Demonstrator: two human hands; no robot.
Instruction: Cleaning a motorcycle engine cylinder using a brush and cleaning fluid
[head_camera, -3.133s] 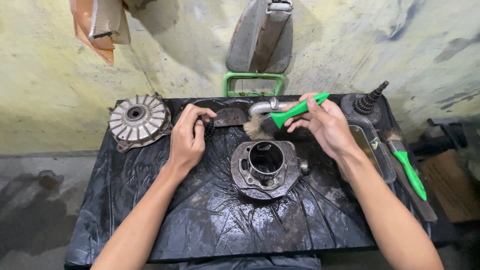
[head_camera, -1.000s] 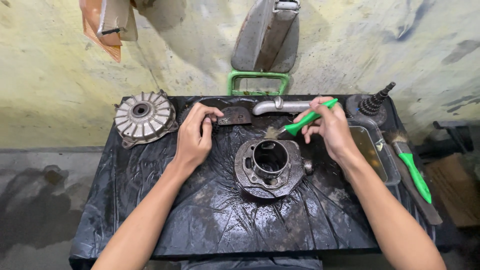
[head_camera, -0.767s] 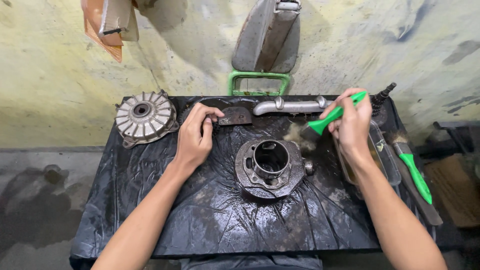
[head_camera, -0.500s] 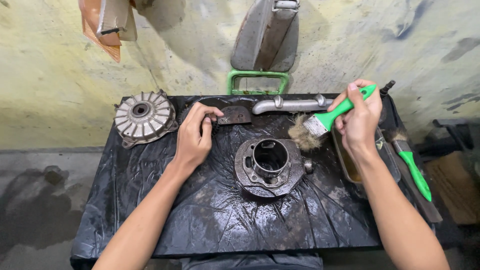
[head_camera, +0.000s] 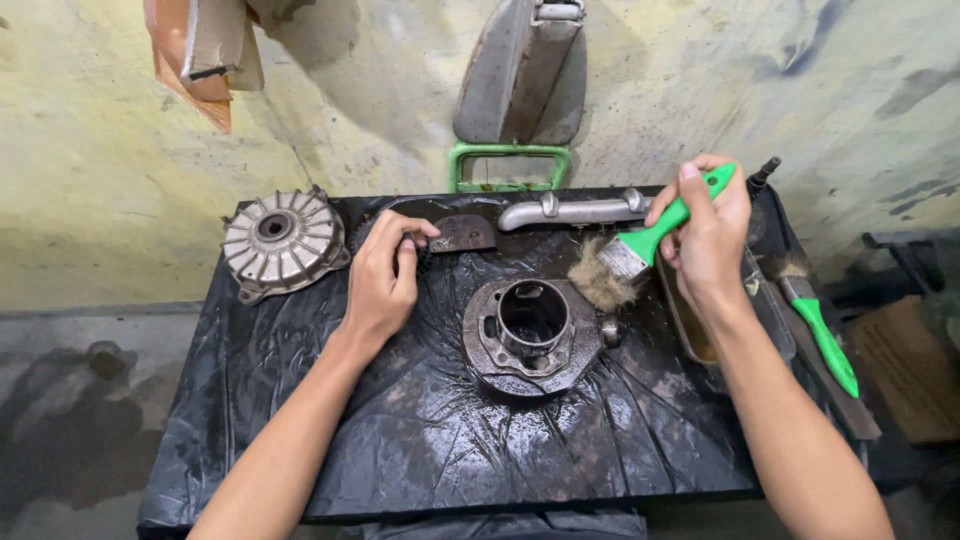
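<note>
- Paintbrush (head_camera: 640, 250) with a green handle sat right of centre, pinched in the right hand (head_camera: 710, 235), bristles hanging just above the black plastic sheet (head_camera: 420, 450).
- Left hand (head_camera: 385, 275) curled its fingers on a dark metal plate (head_camera: 462, 233) at upper centre.
- Round engine cylinder (head_camera: 530, 325) lay between the hands.

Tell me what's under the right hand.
Under the right hand lies a rectangular tray holding brownish liquid. The hand and forearm cover most of it, so any other contents stay hidden.
</note>
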